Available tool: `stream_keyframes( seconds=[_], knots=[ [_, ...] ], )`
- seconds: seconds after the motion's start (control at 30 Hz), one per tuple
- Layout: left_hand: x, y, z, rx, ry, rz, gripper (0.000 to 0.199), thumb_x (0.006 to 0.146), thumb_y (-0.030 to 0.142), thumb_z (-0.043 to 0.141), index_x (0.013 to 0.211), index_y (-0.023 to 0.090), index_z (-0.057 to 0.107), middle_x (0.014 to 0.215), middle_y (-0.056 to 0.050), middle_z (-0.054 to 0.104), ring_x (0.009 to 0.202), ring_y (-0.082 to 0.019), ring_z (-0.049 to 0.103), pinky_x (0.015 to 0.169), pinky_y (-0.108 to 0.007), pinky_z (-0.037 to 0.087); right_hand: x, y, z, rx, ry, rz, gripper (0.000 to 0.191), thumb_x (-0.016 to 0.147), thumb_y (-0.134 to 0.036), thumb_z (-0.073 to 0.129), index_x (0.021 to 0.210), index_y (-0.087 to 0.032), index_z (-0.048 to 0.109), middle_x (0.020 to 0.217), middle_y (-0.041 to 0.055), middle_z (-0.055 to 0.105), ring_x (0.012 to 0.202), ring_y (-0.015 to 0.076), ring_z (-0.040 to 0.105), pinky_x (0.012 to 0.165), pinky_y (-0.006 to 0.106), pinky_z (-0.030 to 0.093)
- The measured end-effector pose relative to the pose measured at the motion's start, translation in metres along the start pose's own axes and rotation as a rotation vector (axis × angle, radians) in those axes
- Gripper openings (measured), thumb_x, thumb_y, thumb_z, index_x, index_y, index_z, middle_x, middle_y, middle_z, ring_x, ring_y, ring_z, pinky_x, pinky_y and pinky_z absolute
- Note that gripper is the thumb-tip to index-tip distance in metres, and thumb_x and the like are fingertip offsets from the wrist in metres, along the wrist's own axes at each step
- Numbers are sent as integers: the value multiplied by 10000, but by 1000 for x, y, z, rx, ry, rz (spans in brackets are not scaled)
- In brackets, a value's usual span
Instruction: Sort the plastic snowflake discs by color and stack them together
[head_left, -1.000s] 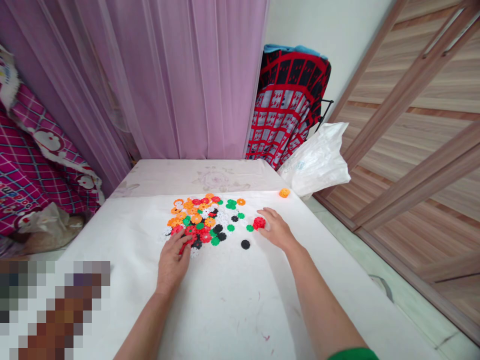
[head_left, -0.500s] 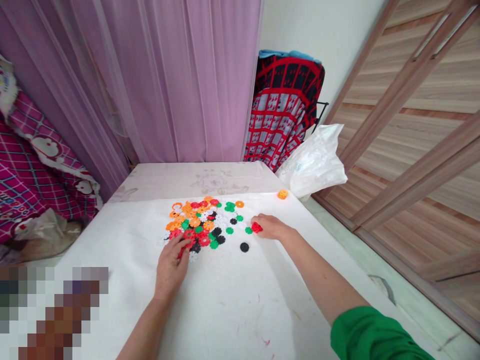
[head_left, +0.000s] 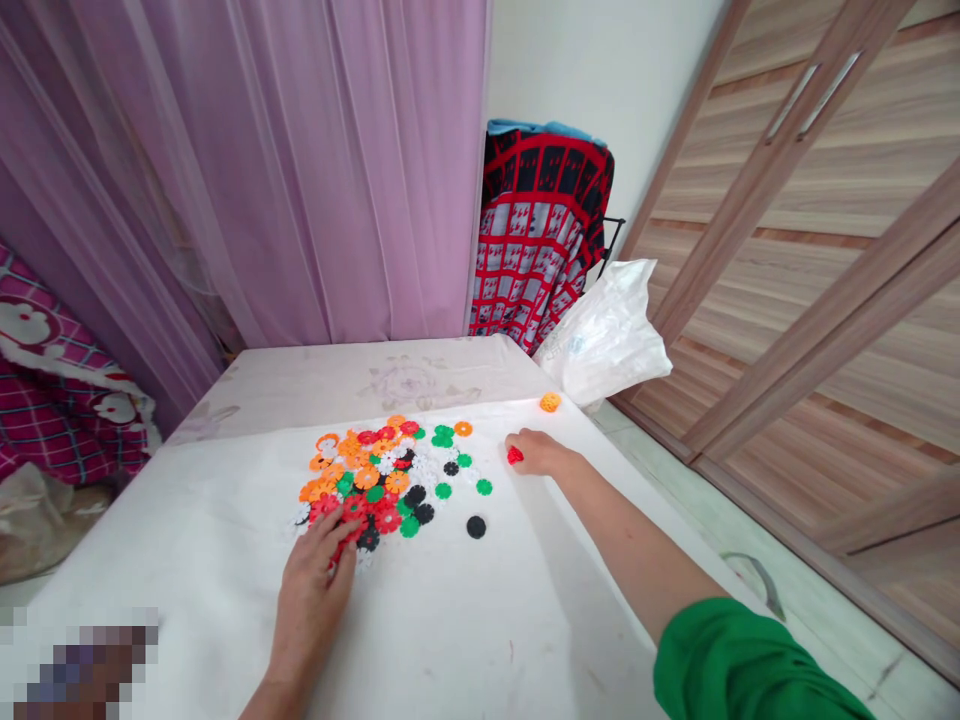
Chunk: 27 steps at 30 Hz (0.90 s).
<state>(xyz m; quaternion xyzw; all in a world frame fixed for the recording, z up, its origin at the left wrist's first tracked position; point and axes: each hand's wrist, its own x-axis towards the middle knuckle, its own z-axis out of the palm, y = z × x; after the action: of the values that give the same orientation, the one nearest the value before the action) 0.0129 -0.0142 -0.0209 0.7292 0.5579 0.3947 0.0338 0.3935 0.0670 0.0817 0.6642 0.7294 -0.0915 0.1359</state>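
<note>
My left hand [head_left: 319, 575] rests at the near left of a loose pile of flower-shaped plastic discs, its fingers spread over red discs [head_left: 386, 517]. Around them lie orange discs [head_left: 367, 476], black discs [head_left: 415, 495], white discs and green discs [head_left: 409, 526]. On the right, my right hand [head_left: 538, 453] is closed on a small red cluster of discs [head_left: 515, 455], partly hidden by the fingers. A single green disc [head_left: 484, 487] and a black disc [head_left: 476, 527] lie between the pile and that hand.
An orange ball of joined discs [head_left: 550, 402] sits near the table's right edge. Beyond that edge is a white plastic bag [head_left: 604, 335]. The white tablecloth [head_left: 450, 630] shows some reddish marks. A wooden wardrobe [head_left: 765, 250] stands right; purple curtains [head_left: 360, 170] hang behind.
My right hand, holding the red cluster, has moved a little away from the loose green disc beside it. My left hand stays on the red discs. The camera view has shifted.
</note>
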Motion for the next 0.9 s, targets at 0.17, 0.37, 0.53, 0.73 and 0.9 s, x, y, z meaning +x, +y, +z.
stream_keyframes(
  seconds=[0.17, 0.37, 0.53, 0.73, 0.9],
  knots=[
    [-3, -3, -2, 39, -19, 25, 370, 911, 425, 429, 1090, 289, 723, 1260, -70, 669, 1198, -273, 600, 1012, -517, 493, 29, 27, -15, -7, -16, 59, 331, 791, -214, 631, 1121, -193, 644, 1125, 115, 648, 951, 221, 635, 723, 256, 424],
    [-10, -13, 0, 93, -7, 63, 344, 900, 418, 455, 1096, 314, 718, 1281, -61, 657, 1189, -275, 609, 989, -537, 511, 66, 47, -31, -26, -49, 115, 292, 862, -229, 634, 1146, -160, 633, 1143, 106, 651, 1028, 218, 615, 847, 311, 486],
    [-8, -12, -6, 169, -3, 127, 335, 895, 401, 461, 1086, 316, 723, 1250, -53, 676, 1143, -265, 640, 945, -501, 552, 87, 57, -38, -35, -91, 177, 363, 935, -383, 583, 1235, -179, 570, 1242, 87, 586, 1052, 212, 605, 886, 428, 534],
    [-5, -12, -12, 206, -45, 129, 337, 880, 412, 482, 1090, 316, 728, 1268, -36, 670, 1156, -253, 636, 935, -432, 569, 93, 57, -41, -8, -66, 228, 357, 924, -353, 601, 1226, -163, 579, 1227, 100, 598, 1062, 218, 606, 896, 409, 524],
    [-8, -19, -7, 177, -63, 80, 343, 870, 421, 484, 1099, 337, 725, 1277, -22, 664, 1177, -266, 621, 964, -459, 553, 71, 58, -40, 14, 113, 329, 391, 920, -235, 508, 1299, -150, 544, 1277, 176, 579, 1149, 263, 588, 901, 339, 478]
  ],
)
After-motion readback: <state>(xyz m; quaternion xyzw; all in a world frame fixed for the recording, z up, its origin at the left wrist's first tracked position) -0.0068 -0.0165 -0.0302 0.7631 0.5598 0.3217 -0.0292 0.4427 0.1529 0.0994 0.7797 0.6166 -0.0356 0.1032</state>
